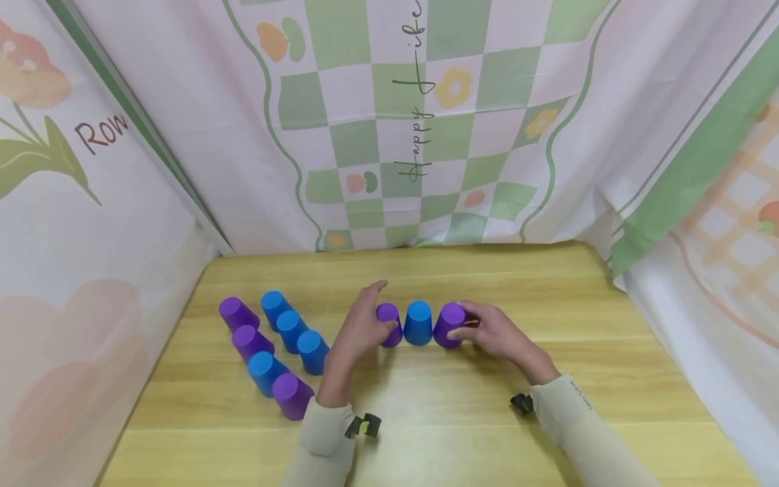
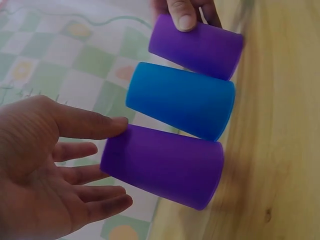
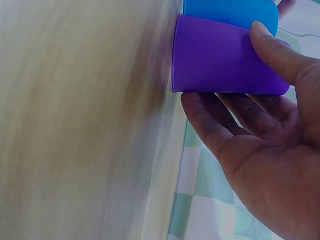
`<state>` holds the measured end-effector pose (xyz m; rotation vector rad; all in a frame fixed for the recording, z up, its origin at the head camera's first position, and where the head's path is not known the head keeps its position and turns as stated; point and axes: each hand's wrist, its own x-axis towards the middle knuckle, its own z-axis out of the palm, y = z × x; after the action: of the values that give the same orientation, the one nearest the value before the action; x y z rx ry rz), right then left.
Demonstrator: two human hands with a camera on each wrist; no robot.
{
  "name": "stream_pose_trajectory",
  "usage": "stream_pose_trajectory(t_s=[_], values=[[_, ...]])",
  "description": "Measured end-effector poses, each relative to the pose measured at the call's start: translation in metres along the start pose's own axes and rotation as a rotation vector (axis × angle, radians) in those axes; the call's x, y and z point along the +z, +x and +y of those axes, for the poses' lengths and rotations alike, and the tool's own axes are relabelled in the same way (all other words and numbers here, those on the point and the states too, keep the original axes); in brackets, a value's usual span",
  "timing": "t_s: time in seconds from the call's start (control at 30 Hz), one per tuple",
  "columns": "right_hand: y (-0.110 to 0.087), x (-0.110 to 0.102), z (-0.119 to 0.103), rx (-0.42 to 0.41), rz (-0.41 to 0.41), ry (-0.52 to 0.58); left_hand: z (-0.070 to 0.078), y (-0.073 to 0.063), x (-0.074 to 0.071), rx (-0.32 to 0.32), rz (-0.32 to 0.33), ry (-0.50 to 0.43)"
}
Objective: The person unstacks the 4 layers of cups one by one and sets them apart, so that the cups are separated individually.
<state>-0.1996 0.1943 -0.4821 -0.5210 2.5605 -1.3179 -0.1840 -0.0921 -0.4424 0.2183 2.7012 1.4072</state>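
Three upside-down cups stand in a short row on the table: a purple cup (image 1: 391,326) at the left, a blue cup (image 1: 418,323) in the middle, another purple cup (image 1: 448,328) at the right. My left hand (image 1: 365,325) is beside the left purple cup (image 2: 165,167); its thumb touches near the base, while the other fingers are spread loosely away from the side. With thumb in front and fingers along the far side, my right hand (image 1: 496,330) holds the right purple cup (image 3: 225,57). The blue cup (image 2: 180,100) sits between them.
To the left stand more upturned cups in two slanting lines: several purple and blue ones, such as a purple cup (image 1: 293,397) near my left forearm, and three blue ones, including a blue cup (image 1: 313,352). Printed cloth (image 1: 420,135) hangs behind the wooden table (image 1: 456,433).
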Motion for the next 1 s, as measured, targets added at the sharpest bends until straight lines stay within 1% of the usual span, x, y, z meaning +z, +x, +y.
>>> stream_pose_trajectory(t_s=[0.2,0.43,0.63,0.87,1.0], values=[[0.001,0.000,0.000,0.001,0.004,-0.012,-0.004,0.002,0.003,0.030,-0.005,0.018],[0.000,0.000,0.000,-0.001,0.000,-0.017,-0.007,0.001,0.007,-0.003,-0.026,0.009],[0.000,0.001,0.000,0.001,0.002,-0.022,-0.010,0.000,0.011,-0.018,-0.023,0.005],[0.000,0.001,0.001,0.015,0.006,-0.011,-0.012,0.001,0.012,-0.042,-0.034,0.007],[0.000,0.001,0.000,0.009,0.006,-0.010,-0.012,0.001,0.012,-0.062,-0.047,0.010]])
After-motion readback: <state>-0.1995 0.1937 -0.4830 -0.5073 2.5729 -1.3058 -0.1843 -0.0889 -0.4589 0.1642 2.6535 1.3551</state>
